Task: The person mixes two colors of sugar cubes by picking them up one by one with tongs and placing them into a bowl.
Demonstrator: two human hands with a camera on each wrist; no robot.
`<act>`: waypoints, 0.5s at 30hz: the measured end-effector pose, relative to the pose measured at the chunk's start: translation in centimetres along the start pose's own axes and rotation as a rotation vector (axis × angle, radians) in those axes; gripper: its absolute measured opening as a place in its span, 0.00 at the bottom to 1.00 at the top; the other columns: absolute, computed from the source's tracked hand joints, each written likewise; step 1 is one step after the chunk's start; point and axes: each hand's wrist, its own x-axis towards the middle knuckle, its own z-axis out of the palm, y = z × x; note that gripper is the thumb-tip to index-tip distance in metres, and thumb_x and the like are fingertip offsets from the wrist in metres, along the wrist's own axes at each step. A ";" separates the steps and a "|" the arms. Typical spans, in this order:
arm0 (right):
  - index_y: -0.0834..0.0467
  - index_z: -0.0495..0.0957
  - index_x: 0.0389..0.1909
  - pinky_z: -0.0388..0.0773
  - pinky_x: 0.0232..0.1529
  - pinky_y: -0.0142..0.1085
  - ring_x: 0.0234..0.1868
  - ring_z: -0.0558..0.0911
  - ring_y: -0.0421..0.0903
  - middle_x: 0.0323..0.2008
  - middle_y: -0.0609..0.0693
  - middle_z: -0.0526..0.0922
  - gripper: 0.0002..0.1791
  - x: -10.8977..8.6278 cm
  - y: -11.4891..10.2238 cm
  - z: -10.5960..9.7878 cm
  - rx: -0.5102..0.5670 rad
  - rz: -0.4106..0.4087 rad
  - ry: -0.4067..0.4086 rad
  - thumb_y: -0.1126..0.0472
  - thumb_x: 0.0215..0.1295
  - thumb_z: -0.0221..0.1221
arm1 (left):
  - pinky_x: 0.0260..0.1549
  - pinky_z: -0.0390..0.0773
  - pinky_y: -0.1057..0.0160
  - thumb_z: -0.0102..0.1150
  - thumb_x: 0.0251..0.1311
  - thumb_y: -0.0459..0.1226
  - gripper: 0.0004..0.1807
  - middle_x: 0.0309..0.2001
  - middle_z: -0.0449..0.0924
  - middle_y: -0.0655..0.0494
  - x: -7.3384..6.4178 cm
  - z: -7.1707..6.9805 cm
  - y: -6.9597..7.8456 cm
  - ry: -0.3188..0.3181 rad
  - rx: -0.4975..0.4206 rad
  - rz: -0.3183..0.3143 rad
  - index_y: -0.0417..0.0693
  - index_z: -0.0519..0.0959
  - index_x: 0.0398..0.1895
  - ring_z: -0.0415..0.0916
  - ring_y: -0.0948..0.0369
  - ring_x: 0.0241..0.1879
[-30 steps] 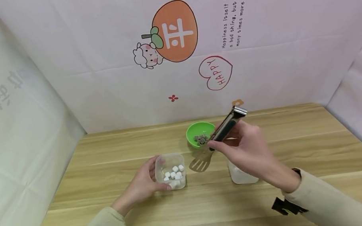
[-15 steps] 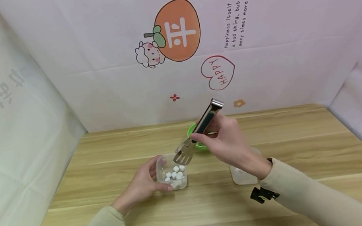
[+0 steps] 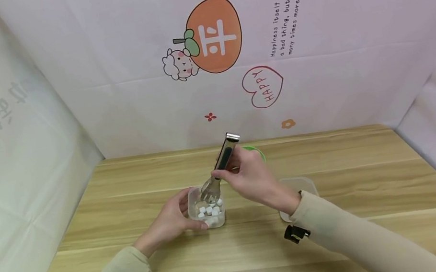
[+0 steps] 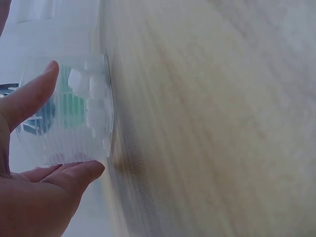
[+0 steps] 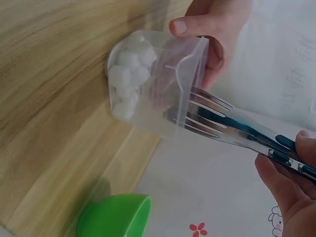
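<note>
My left hand (image 3: 169, 220) holds a clear square plastic container (image 3: 223, 218) by its sides, thumb at the front and fingers behind. Several white cubes (image 3: 209, 211) lie on its bottom. In my right hand (image 3: 252, 179) is a pair of metal tongs (image 3: 225, 156) with dark grip inserts, pinched between thumb and fingers. Seen from the right wrist, the slotted tong heads (image 5: 205, 116) reach into the container's mouth, slightly apart, above the white cubes (image 5: 129, 69). Nothing shows between the heads.
A green bowl (image 3: 256, 151) stands behind my right hand, which mostly hides it. To the right, a second clear container (image 3: 303, 183) sits partly under my right wrist. The wooden table (image 3: 233, 269) meets a printed cloth backdrop (image 3: 131, 117) at its far edge.
My right hand has carried the tongs leftward from beside the green bowl and lowered their heads into the container. My left hand has stayed on the container.
</note>
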 end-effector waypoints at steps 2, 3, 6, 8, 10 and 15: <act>0.62 0.78 0.42 0.88 0.35 0.31 0.33 0.88 0.40 0.33 0.50 0.89 0.14 -0.1 0.2 0.4 -0.017 -0.029 -0.020 0.70 0.62 0.74 | 0.73 0.67 0.44 0.84 0.46 0.28 0.58 0.72 0.70 0.36 0.0 0.0 0.0 -0.009 0.000 0.010 0.32 0.58 0.79 0.68 0.41 0.72; 0.63 0.78 0.42 0.88 0.35 0.30 0.34 0.88 0.39 0.33 0.51 0.89 0.14 -0.1 0.3 0.6 -0.026 -0.045 -0.033 0.70 0.62 0.73 | 0.72 0.67 0.44 0.84 0.46 0.28 0.58 0.72 0.70 0.35 0.0 0.0 0.0 -0.013 -0.002 0.015 0.31 0.58 0.79 0.68 0.40 0.72; 0.63 0.78 0.42 0.88 0.35 0.29 0.33 0.88 0.40 0.33 0.51 0.88 0.13 -0.2 0.7 1.1 -0.048 -0.074 -0.066 0.71 0.63 0.73 | 0.72 0.67 0.43 0.83 0.47 0.28 0.57 0.73 0.68 0.33 0.0 -0.1 0.1 -0.020 -0.010 0.024 0.30 0.57 0.79 0.67 0.39 0.72; 0.63 0.77 0.41 0.88 0.35 0.29 0.33 0.88 0.41 0.33 0.51 0.87 0.13 -0.2 0.9 1.3 -0.055 -0.076 -0.077 0.71 0.63 0.73 | 0.72 0.67 0.43 0.83 0.47 0.28 0.57 0.73 0.68 0.33 0.0 -0.1 0.0 -0.020 -0.013 0.022 0.30 0.57 0.79 0.67 0.39 0.72; 0.63 0.77 0.42 0.88 0.34 0.29 0.33 0.89 0.43 0.33 0.50 0.87 0.12 -0.2 1.1 1.5 -0.052 -0.066 -0.083 0.70 0.64 0.72 | 0.72 0.67 0.44 0.83 0.47 0.28 0.57 0.74 0.67 0.34 0.0 -0.1 0.0 -0.016 -0.013 0.014 0.31 0.57 0.79 0.67 0.39 0.72; 0.62 0.77 0.43 0.88 0.34 0.29 0.33 0.89 0.46 0.33 0.50 0.87 0.12 -0.4 1.6 1.8 -0.045 -0.038 -0.085 0.69 0.66 0.71 | 0.72 0.68 0.44 0.84 0.48 0.29 0.58 0.75 0.66 0.35 0.0 -0.1 0.0 -0.018 -0.006 0.003 0.30 0.56 0.80 0.66 0.40 0.73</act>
